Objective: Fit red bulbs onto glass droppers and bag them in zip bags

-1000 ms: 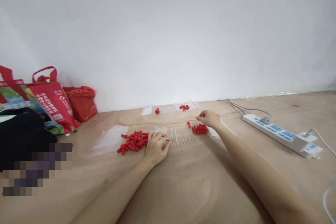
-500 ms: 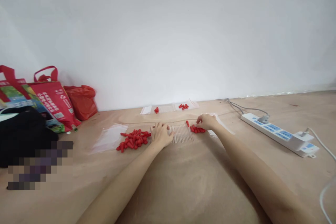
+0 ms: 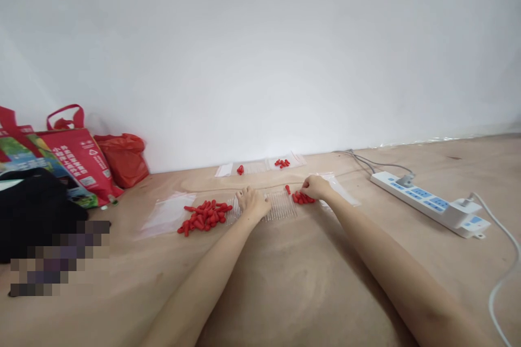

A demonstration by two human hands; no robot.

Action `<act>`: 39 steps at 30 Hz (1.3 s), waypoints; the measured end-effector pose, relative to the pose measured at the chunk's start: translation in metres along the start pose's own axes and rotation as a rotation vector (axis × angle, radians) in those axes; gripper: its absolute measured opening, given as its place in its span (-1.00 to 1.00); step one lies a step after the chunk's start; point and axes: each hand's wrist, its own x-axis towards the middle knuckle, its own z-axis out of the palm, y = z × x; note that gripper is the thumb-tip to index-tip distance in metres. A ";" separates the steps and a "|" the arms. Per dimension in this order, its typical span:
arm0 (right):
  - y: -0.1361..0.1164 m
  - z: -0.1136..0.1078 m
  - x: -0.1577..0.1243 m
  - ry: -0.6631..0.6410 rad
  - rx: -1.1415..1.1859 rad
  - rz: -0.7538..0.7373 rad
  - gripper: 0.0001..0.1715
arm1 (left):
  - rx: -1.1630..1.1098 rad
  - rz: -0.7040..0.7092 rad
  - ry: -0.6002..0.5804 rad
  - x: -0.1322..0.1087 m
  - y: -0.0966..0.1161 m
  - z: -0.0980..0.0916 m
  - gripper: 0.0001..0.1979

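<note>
Directly under the right hand's (image 3: 319, 188) curled fingers lie red bulbs (image 3: 300, 198), grip unclear; the spread left hand (image 3: 255, 205) overlaps clear tubes (image 3: 285, 206).

Left hand (image 3: 254, 205) palm-down over a row of thin transparent rods (image 3: 284, 206), just beside a heap of small red bulb-shaped pieces (image 3: 207, 217); right hand (image 3: 318, 187) down at the smaller red cluster (image 3: 300, 199), white rectangular power strip (image 3: 427, 202) off right!

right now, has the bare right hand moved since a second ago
Yes: against the long white power strip, the bare right hand has come lower in view, its fingertips at the small pile of red bulb-shaped pieces.
</note>
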 end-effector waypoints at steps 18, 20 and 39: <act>-0.001 -0.014 -0.004 0.034 0.310 -0.070 -0.82 | -0.294 0.195 0.007 -0.021 -0.026 -0.030 -0.83; -0.010 -0.016 -0.010 0.053 0.380 -0.114 -0.78 | -0.367 0.231 -0.017 -0.031 -0.039 -0.033 -0.85; -0.043 0.065 -0.079 0.254 0.598 -0.835 -0.83 | -0.424 0.595 0.127 -0.072 -0.071 -0.011 -0.83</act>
